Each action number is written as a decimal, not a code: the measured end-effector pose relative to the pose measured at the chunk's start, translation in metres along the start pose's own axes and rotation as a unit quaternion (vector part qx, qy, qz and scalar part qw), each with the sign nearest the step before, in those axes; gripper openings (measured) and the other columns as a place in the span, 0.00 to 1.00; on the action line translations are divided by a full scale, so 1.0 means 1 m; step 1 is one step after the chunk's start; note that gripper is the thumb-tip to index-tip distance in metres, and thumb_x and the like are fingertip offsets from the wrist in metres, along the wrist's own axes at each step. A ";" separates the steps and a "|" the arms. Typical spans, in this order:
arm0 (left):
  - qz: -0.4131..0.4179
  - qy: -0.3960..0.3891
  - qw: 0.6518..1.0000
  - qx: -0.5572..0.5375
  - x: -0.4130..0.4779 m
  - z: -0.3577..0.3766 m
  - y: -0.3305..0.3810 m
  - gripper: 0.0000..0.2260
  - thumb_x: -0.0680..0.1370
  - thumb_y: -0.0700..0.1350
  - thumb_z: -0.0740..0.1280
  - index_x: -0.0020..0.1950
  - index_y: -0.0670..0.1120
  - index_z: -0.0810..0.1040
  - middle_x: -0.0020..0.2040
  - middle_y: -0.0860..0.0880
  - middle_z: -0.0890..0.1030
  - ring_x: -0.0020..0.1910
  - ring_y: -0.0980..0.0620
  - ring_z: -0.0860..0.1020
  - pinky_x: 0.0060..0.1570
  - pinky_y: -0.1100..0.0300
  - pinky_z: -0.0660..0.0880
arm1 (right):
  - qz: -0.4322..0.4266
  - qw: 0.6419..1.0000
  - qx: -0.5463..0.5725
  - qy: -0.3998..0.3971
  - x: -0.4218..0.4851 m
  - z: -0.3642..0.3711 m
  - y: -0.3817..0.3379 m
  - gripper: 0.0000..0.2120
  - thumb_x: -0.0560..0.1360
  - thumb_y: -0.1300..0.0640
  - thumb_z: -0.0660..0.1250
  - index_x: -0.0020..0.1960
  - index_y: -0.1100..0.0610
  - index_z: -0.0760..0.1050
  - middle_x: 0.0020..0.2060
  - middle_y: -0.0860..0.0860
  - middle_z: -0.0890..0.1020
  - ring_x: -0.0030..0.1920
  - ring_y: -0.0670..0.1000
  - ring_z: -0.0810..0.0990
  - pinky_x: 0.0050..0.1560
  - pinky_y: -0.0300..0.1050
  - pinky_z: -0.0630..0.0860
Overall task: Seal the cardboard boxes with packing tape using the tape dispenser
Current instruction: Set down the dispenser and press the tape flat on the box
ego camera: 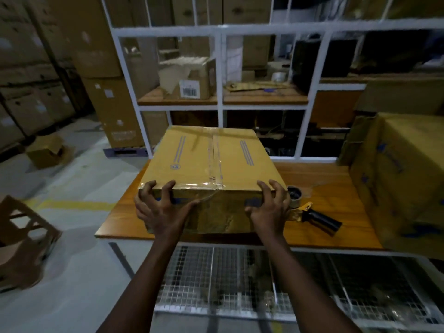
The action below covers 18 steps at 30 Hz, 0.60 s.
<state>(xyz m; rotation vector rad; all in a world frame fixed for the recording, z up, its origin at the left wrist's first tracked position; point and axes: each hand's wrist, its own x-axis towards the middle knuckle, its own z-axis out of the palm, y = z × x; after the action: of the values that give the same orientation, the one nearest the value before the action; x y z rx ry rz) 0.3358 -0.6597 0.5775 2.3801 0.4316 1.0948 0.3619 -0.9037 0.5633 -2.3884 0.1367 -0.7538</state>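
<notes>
A closed cardboard box (192, 162) sits on the wooden table (319, 179), with clear tape running down its top seam and over the near edge. My left hand (161, 207) presses on the box's near left corner, fingers spread over the top edge. My right hand (270, 207) does the same at the near right corner. The tape dispenser (312, 212), with a yellow guard and a black handle, lies on the table just right of the box; no hand touches it.
A larger cardboard box (403, 174) stands at the table's right end. White metal shelving (219, 68) with boxes rises behind the table. Loose cartons lie on the floor at left (45, 150) and near left (21, 241). A wire mesh shelf (216, 280) sits below the table.
</notes>
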 end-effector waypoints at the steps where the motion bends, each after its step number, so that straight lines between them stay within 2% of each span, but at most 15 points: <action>1: 0.005 0.006 1.000 -0.008 0.001 -0.005 0.015 0.35 0.60 0.70 0.75 0.63 0.58 0.75 0.71 0.46 0.62 0.71 0.34 0.59 0.61 0.32 0.64 | 0.000 1.000 0.000 0.011 0.007 -0.015 0.001 0.38 0.59 0.53 0.81 0.66 0.43 0.72 0.70 0.49 0.66 0.68 0.63 0.62 0.60 0.61 0.69; 6: 0.047 0.039 0.996 -0.058 0.007 -0.024 0.105 0.36 0.61 0.70 0.75 0.64 0.57 0.72 0.72 0.47 0.61 0.72 0.34 0.58 0.62 0.33 0.64 | -0.014 0.998 -0.002 0.063 0.048 -0.104 0.014 0.38 0.61 0.52 0.81 0.67 0.42 0.71 0.70 0.47 0.64 0.67 0.62 0.63 0.60 0.60 0.69; 12: 0.094 0.060 0.986 -0.123 -0.002 -0.033 0.229 0.35 0.63 0.70 0.74 0.64 0.55 0.72 0.73 0.45 0.61 0.73 0.35 0.58 0.64 0.34 0.61 | -0.016 0.990 -0.012 0.136 0.093 -0.225 0.056 0.36 0.62 0.52 0.81 0.66 0.41 0.71 0.70 0.46 0.65 0.69 0.61 0.61 0.62 0.63 0.69; 18: 0.139 0.061 0.973 -0.175 -0.033 -0.028 0.368 0.35 0.64 0.71 0.72 0.64 0.55 0.72 0.71 0.44 0.63 0.71 0.36 0.59 0.60 0.36 0.64 | 0.011 0.975 -0.058 0.212 0.124 -0.352 0.122 0.38 0.61 0.52 0.81 0.67 0.40 0.70 0.69 0.46 0.64 0.65 0.60 0.65 0.59 0.58 0.70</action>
<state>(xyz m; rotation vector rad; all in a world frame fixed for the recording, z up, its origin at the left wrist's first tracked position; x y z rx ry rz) 0.3237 -0.9735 0.7736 2.1055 -0.0604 1.3217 0.2821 -1.2226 0.7774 -2.2933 0.3911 -1.2680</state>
